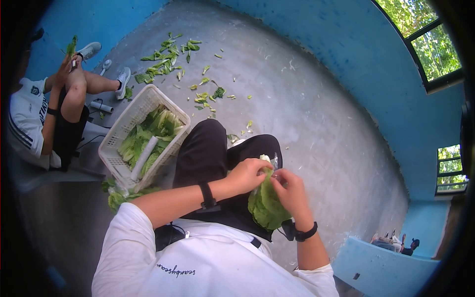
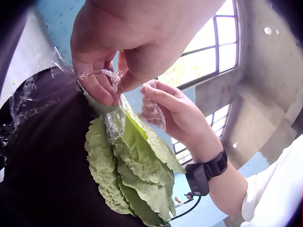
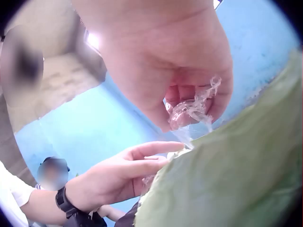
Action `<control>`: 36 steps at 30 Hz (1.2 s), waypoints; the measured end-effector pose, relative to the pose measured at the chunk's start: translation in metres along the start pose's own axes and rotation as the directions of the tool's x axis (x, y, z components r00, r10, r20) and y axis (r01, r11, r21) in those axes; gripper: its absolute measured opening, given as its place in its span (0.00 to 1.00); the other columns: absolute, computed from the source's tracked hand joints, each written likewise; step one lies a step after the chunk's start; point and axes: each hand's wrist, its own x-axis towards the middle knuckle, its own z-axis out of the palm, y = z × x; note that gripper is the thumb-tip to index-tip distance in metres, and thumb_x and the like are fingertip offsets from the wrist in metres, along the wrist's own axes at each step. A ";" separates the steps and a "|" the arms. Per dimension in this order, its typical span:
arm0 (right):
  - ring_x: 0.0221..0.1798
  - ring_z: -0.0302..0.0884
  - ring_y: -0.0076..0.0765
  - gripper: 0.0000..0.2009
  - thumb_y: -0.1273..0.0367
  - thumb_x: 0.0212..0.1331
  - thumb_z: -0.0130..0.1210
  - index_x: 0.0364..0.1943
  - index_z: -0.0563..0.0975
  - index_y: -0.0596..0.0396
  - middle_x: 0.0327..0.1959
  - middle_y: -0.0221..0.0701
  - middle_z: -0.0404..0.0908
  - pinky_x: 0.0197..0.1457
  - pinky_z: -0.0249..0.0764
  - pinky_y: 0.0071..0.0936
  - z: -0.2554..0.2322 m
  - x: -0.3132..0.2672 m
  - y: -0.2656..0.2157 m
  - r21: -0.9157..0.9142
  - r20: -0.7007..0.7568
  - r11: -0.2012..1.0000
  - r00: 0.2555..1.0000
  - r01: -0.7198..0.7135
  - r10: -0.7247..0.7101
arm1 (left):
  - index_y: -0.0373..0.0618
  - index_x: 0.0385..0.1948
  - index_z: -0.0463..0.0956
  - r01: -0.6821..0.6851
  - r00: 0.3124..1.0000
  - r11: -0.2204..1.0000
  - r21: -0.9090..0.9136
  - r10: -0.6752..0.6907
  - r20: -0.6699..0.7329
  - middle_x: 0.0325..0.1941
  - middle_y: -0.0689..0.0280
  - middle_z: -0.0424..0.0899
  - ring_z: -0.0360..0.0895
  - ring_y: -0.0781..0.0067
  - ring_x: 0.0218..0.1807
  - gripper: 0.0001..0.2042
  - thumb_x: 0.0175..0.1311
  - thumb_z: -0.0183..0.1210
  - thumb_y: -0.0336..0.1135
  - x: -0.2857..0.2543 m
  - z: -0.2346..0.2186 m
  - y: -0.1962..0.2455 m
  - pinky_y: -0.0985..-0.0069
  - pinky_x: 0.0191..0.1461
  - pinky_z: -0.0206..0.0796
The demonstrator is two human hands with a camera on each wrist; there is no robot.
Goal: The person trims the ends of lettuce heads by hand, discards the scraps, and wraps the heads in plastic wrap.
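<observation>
A leafy green cabbage head (image 1: 267,205) stands over the person's lap, its leaf tips pointing down toward the body. At its stem end the left hand (image 1: 247,174) pinches clear plastic film (image 2: 115,125) between thumb and fingers. The right hand (image 1: 293,190) is close beside it, over the leaves, with a crumpled piece of the film (image 3: 194,111) gripped in its fingertips. Film stretches from those fingertips down toward the stem end in the right wrist view. More loose film (image 2: 28,104) lies over the dark trouser leg.
Left of the knees stands a white plastic crate (image 1: 170,102) with more cabbage heads and a white roll (image 1: 144,157) across them. Trimmed leaves (image 1: 166,62) are scattered over the grey floor (image 1: 316,128). Another person (image 1: 29,114) sits at the far left, holding a green leaf.
</observation>
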 end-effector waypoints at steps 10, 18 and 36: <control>0.27 0.77 0.29 0.08 0.72 0.61 0.62 0.40 0.77 0.60 0.26 0.36 0.80 0.34 0.73 0.28 0.019 0.000 0.018 0.150 0.106 0.984 0.991 -0.094 0.079 | 0.43 0.58 0.73 0.263 0.963 0.919 -0.292 -0.232 0.137 0.36 0.64 0.85 0.85 0.78 0.34 0.19 0.64 0.62 0.24 -0.004 -0.022 -0.010 0.78 0.36 0.77; 0.26 0.75 0.38 0.11 0.72 0.59 0.64 0.44 0.78 0.57 0.25 0.36 0.76 0.32 0.72 0.32 0.029 0.007 0.013 0.022 0.123 0.998 0.991 -0.060 0.057 | 0.43 0.55 0.75 0.231 0.957 0.967 -0.103 -0.207 0.203 0.35 0.64 0.86 0.85 0.78 0.34 0.16 0.66 0.60 0.27 0.002 -0.035 -0.009 0.77 0.35 0.78; 0.31 0.74 0.41 0.18 0.71 0.52 0.69 0.48 0.80 0.52 0.27 0.34 0.73 0.37 0.71 0.37 0.030 0.004 0.021 -0.031 0.075 0.994 0.992 0.107 -0.104 | 0.40 0.55 0.74 0.231 0.942 0.967 -0.110 -0.194 0.274 0.36 0.59 0.88 0.87 0.72 0.32 0.20 0.59 0.58 0.21 0.000 -0.053 0.018 0.73 0.36 0.76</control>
